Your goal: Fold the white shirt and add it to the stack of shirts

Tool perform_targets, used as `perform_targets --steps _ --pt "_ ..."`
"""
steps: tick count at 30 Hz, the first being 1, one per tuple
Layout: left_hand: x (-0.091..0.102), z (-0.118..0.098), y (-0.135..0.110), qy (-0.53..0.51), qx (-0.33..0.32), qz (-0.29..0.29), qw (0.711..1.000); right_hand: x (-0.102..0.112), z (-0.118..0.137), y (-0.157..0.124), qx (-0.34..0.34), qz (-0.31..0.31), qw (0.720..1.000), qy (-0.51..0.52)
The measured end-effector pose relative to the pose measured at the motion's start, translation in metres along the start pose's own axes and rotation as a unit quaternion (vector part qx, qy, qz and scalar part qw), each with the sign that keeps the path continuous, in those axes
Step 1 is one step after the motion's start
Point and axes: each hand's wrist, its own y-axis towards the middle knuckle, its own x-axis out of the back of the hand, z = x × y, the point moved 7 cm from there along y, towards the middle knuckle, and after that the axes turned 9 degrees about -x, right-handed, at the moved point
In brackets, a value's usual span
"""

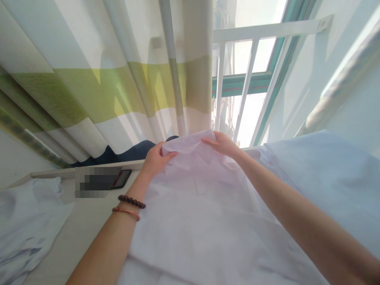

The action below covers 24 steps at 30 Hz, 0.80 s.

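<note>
One marked white cloth (pixel 26 225) lies at the left end of the table (pixel 78 226), a dark phone (pixel 123 179) near the far edge. The left hand (pixel 156 159) pinches white fabric (pixel 196 213) by that edge; the right hand (pixel 221 143) grips its top too. Thin-looking, it should handle light and soft, creasing easily; its far corners suit a two-handed hold. Rightmost lies bluish-white cloth (pixel 326 178).
</note>
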Motion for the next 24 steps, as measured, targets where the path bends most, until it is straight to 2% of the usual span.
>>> perform_targets --steps 2,4,6,7,11,13,15,18,21,24 --pt "0.003 0.008 0.007 0.007 0.013 -0.027 1.000 -0.011 -0.013 -0.003 -0.060 0.107 0.990 -0.068" --pt "0.008 0.008 0.010 -0.003 0.012 -0.054 0.998 -0.017 -0.032 -0.016 -0.138 0.175 0.957 -0.185" --pt "0.012 0.006 0.010 -0.017 0.006 -0.076 0.997 -0.009 -0.044 -0.028 -0.188 0.159 0.927 -0.284" --pt "0.013 0.004 0.010 -0.023 0.005 -0.084 0.996 -0.003 -0.045 -0.031 -0.193 0.133 0.921 -0.310" --pt "0.017 0.000 0.017 -0.034 0.003 -0.122 0.992 0.033 -0.036 -0.026 -0.183 0.015 0.925 -0.334" --pt "0.018 0.001 0.025 -0.037 0.003 -0.139 0.990 0.048 -0.029 -0.019 -0.174 -0.027 0.930 -0.324" --pt "0.019 0.003 0.033 -0.024 0.003 -0.156 0.988 0.052 -0.026 -0.011 -0.162 -0.032 0.937 -0.308" --pt "0.016 0.004 0.042 0.007 0.001 -0.156 0.988 0.034 -0.025 -0.004 -0.127 0.044 0.958 -0.254" --pt "0.008 0.002 0.046 -0.006 -0.013 -0.134 0.991 0.011 -0.021 0.002 -0.090 0.134 0.980 -0.114" --pt "0.007 0.001 0.046 -0.012 -0.025 -0.141 0.990 0.009 -0.021 0.009 -0.093 0.176 0.980 0.010"
